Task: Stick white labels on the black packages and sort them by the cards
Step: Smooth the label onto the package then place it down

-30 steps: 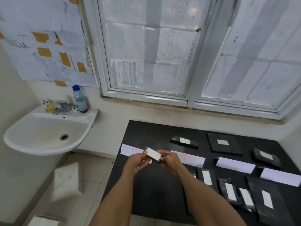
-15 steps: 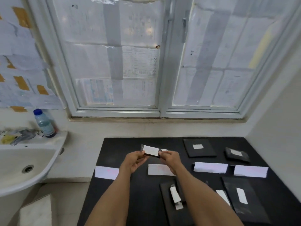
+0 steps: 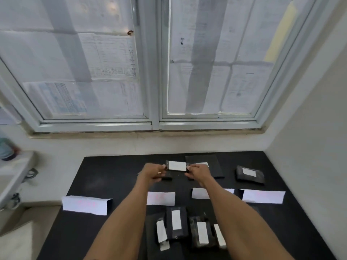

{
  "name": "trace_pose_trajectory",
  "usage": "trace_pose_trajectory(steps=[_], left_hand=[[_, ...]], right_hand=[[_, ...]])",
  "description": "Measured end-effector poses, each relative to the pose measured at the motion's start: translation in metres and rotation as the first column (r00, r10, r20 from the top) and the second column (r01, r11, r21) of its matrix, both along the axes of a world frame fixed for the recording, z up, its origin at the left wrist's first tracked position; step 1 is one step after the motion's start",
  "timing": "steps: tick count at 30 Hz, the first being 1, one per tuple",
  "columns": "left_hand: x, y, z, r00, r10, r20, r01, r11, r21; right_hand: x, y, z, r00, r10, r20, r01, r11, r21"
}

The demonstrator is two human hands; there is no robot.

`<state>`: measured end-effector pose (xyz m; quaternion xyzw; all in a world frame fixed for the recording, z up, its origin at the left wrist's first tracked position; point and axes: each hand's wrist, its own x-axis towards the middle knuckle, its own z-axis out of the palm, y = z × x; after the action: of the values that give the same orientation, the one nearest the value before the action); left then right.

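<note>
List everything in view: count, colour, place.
table: 1, black, centre, below the window
cards: 4, white, in a row across the table; third one partly hidden
held package: 1, black with white label, above the table's far half
far packages: 2 clear, black, labelled, beyond the cards, right side
near packages: about 4, black, labelled, near edge, partly hidden
window: 1, pale frame, papered panes, behind the table
sink: 1, white, left edge
left grip: 1, bare hand, pinches held package's left end
right grip: 1, bare hand, pinches its right end
</note>
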<state>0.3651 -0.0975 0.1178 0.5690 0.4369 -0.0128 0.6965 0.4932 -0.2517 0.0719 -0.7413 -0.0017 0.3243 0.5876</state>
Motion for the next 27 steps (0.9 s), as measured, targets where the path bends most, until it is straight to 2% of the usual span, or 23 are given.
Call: trace_pose_trajectory(steps=[4,7,10,15,19,23,27], left_hand=[[0.018,0.021,-0.004,0.992,0.123,0.025,-0.125,0.984,0.129],[0.014,0.039,-0.019,0.978,0.209,-0.026,-0.201,0.962,0.188],[0.014,0.059,-0.033,0.968,0.230,-0.098,-0.209,0.960,0.186],[0.027,0.095,-0.069,0.962,0.187,-0.197,-0.157,0.974,0.162],[0.046,0.114,-0.096,0.957,0.100,-0.273,-0.060,0.987,0.152],[0.056,0.127,-0.117,0.921,0.013,-0.389,0.046,0.989,0.143],[0.061,0.139,-0.154,0.905,-0.040,-0.424,0.081,0.993,0.080]], right_hand=[[0.030,0.030,-0.003,0.993,0.119,0.025,-0.119,0.993,-0.024],[0.025,0.054,0.005,0.983,0.183,-0.006,-0.183,0.983,-0.020],[0.025,0.083,-0.003,0.976,0.220,0.007,-0.218,0.973,-0.075],[0.026,0.116,-0.039,0.977,0.201,0.070,-0.176,0.947,-0.270],[0.033,0.129,-0.064,0.968,0.229,0.106,-0.161,0.882,-0.442],[0.035,0.141,-0.086,0.968,0.242,0.066,-0.176,0.845,-0.506],[0.040,0.148,-0.107,0.972,0.233,0.026,-0.182,0.821,-0.542]])
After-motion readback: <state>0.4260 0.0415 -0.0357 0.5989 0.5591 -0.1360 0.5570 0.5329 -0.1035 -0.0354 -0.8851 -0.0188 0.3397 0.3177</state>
